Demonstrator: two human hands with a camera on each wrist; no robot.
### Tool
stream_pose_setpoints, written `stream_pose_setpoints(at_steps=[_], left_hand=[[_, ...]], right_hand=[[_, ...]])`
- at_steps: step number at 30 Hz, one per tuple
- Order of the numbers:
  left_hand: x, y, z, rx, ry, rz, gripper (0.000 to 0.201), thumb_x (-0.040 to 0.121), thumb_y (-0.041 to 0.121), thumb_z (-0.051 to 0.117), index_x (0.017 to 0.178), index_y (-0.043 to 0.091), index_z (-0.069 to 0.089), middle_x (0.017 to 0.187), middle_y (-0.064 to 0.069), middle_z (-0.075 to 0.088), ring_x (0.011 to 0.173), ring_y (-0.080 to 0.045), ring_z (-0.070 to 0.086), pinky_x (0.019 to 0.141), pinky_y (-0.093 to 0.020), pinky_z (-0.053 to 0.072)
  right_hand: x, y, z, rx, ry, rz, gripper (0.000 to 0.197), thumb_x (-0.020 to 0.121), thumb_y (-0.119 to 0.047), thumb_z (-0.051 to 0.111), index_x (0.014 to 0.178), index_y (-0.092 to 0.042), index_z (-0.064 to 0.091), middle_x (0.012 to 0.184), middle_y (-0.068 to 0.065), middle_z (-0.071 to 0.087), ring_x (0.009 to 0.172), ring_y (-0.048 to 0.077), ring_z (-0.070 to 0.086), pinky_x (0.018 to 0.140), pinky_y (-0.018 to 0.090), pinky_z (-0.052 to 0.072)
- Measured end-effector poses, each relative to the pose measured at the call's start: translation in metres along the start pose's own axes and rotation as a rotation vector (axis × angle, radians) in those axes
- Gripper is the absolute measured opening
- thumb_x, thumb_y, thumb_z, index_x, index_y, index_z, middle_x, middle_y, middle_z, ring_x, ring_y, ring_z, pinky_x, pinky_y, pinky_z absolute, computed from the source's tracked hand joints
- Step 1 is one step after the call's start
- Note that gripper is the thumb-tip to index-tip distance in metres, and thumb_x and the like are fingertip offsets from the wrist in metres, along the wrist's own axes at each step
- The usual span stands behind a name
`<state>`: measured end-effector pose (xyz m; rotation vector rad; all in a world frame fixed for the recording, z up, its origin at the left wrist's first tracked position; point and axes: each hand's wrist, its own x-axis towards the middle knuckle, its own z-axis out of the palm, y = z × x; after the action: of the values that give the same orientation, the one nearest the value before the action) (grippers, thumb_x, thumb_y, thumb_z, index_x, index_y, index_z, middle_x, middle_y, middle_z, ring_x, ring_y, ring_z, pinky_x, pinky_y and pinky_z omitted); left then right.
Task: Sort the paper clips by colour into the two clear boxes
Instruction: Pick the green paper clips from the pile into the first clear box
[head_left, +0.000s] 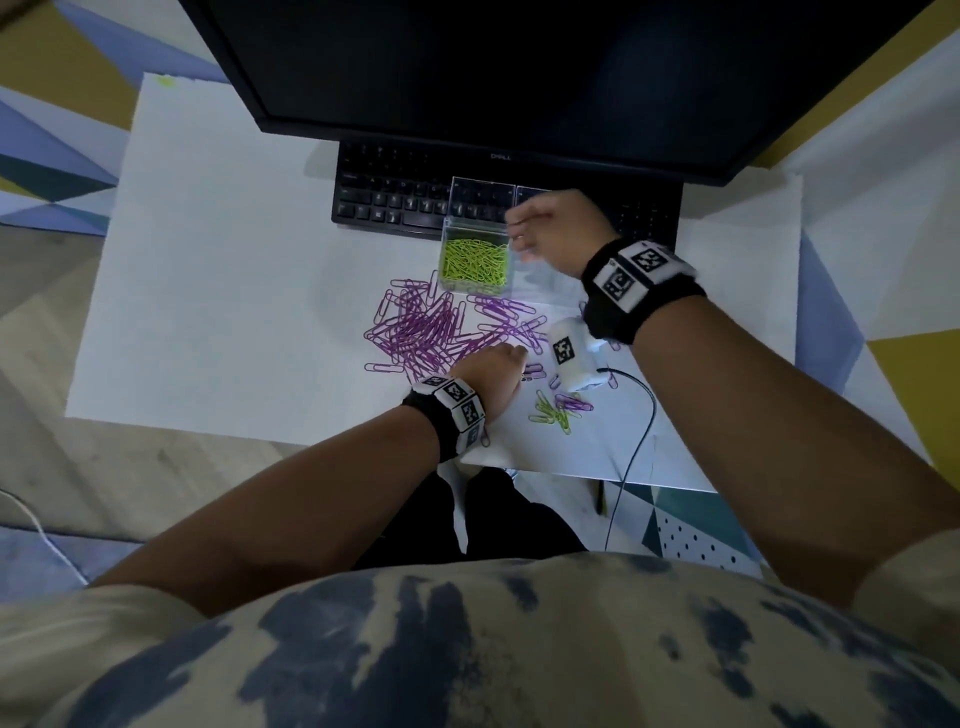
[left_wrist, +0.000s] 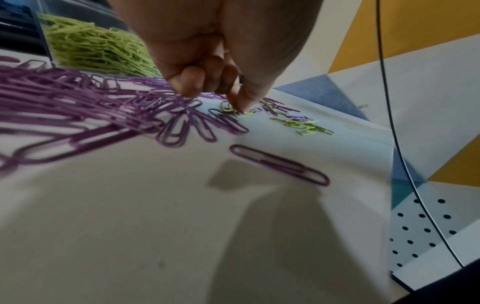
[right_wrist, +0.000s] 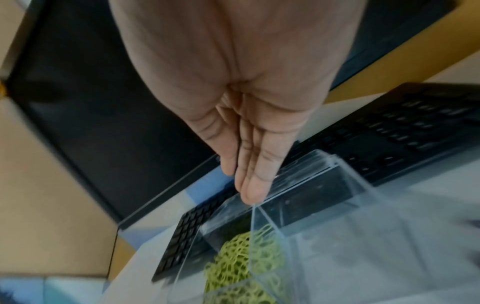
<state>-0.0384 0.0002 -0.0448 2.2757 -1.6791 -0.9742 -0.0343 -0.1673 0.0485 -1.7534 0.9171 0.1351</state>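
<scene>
Left hand lowered on white table, fingers curled, small green paper clip pinched beside loose purple paper clips. Right hand held flat, empty, fingers straight, above clear plastic box of green clips.

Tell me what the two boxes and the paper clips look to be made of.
clear boxes: rigid transparent plastic, probably acrylic; sharp glossy edges, and the keyboard shows through the walls.
purple paper clips and green paper clips: probably wire with a coloured coating; thin bent loops in flat, even colour. No bare metal shows, so solid plastic cannot be ruled out.
</scene>
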Motion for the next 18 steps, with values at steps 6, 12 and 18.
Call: stream_pose_setpoints(at_steps=[6, 12, 18], left_hand=[[0.005, 0.0, -0.004, -0.167, 0.089, -0.033, 0.014, 0.091, 0.015, 0.049, 0.1, 0.007, 0.054, 0.101, -0.011, 0.06, 0.091, -0.027, 0.058, 0.076, -0.032, 0.045], [0.014, -0.002, -0.019, -0.497, 0.187, -0.264, 0.011, 0.093, 0.014, 0.045, 0.09, 0.007, 0.053, 0.083, -0.007, 0.057, 0.076, -0.022, 0.053, 0.067, -0.029, 0.041], [0.019, -0.009, -0.023, -0.909, 0.168, -0.37, 0.022, 0.085, -0.001, 0.045, 0.078, 0.019, 0.05, 0.071, -0.002, 0.052, 0.061, -0.015, 0.048, 0.059, -0.03, 0.038]], right_hand=[[-0.051, 0.065, -0.039, 0.138, 0.155, 0.214, 0.016, 0.089, -0.005, 0.052, 0.089, 0.003, 0.065, 0.075, 0.013, 0.063, 0.063, 0.019, 0.059, 0.063, 0.031, 0.056], [-0.071, 0.134, -0.014, -0.266, 0.157, 0.326, 0.021, 0.082, -0.014, 0.063, 0.078, 0.007, 0.067, 0.079, 0.023, 0.069, 0.076, 0.035, 0.067, 0.078, 0.044, 0.057], [-0.073, 0.139, 0.011, -0.324, 0.258, 0.26, 0.023, 0.084, -0.025, 0.068, 0.072, -0.006, 0.07, 0.079, 0.007, 0.071, 0.073, 0.018, 0.062, 0.079, 0.024, 0.051]])
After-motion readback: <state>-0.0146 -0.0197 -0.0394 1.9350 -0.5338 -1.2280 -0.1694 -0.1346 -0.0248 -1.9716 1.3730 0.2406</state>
